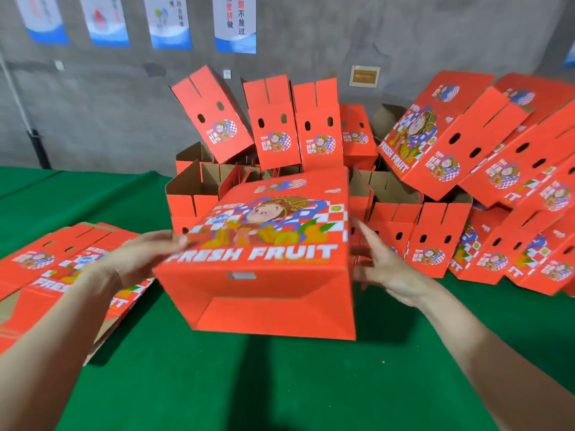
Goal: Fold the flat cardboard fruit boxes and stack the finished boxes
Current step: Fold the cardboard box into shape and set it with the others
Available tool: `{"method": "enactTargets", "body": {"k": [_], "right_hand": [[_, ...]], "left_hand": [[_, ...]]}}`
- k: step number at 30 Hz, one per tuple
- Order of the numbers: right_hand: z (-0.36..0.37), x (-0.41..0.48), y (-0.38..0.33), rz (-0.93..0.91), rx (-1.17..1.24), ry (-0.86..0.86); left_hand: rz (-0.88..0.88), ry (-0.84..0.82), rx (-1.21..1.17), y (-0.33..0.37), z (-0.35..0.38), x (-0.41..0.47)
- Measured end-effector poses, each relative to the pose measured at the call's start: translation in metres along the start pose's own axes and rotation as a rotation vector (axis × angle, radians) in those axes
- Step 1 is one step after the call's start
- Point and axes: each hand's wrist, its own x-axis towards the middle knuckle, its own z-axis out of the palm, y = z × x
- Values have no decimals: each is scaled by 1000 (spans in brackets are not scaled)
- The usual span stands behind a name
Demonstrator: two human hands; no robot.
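Packing workshop: concrete wall [311, 51], piled fruit boxes [485, 150].

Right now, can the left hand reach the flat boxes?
Probably yes: the flat boxes lie uncovered just beside and below the left hand, with nothing between them.

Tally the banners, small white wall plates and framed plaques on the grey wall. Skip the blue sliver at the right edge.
Banners: 4
Small white wall plates: 2
Framed plaque: 1
Total: 7
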Motion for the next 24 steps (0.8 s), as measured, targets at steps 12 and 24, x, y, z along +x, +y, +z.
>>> {"method": "enactTargets", "body": {"k": [12,24], "right_hand": [[30,-20,-2,-125,-778,67],[14,19,-47,-398,-836,529]], "left_hand": [[-131,-35,527,-23,29,13],[681,81,383,69,104,33]]}}
